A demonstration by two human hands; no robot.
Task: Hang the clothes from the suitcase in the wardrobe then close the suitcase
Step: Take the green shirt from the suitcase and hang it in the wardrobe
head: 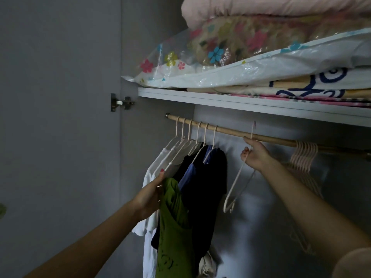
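Dim, bluish light, murky shadows, wide-angle bending at edges.

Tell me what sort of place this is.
Likely a home bedroom wardrobe, seen from inside: a wooden rail with hung clothes, spare hangers, and bagged bedding on the shelf above.

Your left hand (149, 197) shows only its back; its fingers are buried behind the green garment (174, 227), which runs off the bottom edge. The wooden rail (220, 129) leaves the picture at 3 o'clock, its right end unseen. The spare pink hangers (304, 155) there blur together, uncountable. The bedding (261, 43) on the shelf (241, 103) is cut off at 12 and 3 o'clock. Both your forearms leave at the bottom.
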